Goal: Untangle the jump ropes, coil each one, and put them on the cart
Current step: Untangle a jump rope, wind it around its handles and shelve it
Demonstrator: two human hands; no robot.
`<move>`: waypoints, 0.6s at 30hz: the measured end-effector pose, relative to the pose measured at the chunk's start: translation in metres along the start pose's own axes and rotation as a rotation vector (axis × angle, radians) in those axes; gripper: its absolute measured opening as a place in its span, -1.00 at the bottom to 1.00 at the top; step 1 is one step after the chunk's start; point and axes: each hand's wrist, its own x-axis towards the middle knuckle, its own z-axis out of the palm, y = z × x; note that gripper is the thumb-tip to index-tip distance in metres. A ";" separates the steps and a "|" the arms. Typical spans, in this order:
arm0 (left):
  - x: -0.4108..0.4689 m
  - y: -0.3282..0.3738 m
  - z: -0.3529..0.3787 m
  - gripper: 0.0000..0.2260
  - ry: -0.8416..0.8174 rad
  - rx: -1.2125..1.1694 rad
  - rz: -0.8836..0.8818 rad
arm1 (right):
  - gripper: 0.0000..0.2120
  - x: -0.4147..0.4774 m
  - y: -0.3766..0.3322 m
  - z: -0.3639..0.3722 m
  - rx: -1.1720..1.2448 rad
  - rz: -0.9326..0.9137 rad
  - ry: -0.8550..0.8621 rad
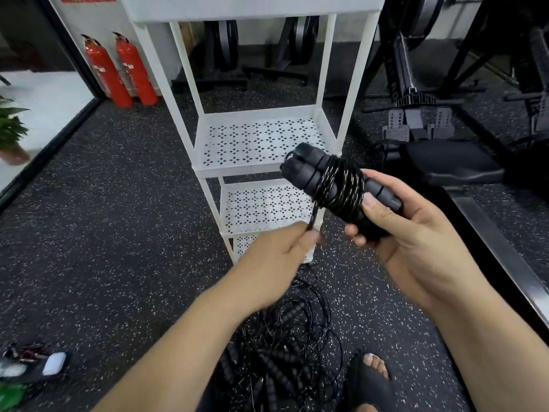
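The right hand (416,233) gripped a pair of black handles (312,166) held side by side, its thumb pressed across them just below the cord (338,187), which was wound round them in tight turns. The left hand (279,248) pinched the free tail of that cord between thumb and fingers, drawn taut down from the windings. This rope was held in the air in front of the cart (255,172), level with its middle shelves. The other ropes lay in a tangled pile (282,352) on the floor beside a sandalled foot (371,379). The risk, as I judged it, lay in the tail: if the pinch slipped before the end was tucked, the springy turns would likely loosen and slide off the handles. Whether the tail ran on into the pile could not be told; if it did, a tug might pull that tangle tighter.
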 end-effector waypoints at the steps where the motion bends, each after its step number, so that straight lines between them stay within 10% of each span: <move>1: -0.002 0.002 0.004 -0.67 -0.023 0.067 0.023 | -0.67 0.002 0.004 -0.003 -0.052 -0.022 0.041; 9: -0.011 0.008 -0.011 -0.69 -0.022 0.290 0.120 | -0.70 0.015 0.020 -0.026 -0.618 -0.076 0.127; 18: -0.012 -0.001 -0.047 -0.87 0.168 0.007 0.151 | -0.70 0.007 0.013 -0.016 -0.799 0.160 -0.341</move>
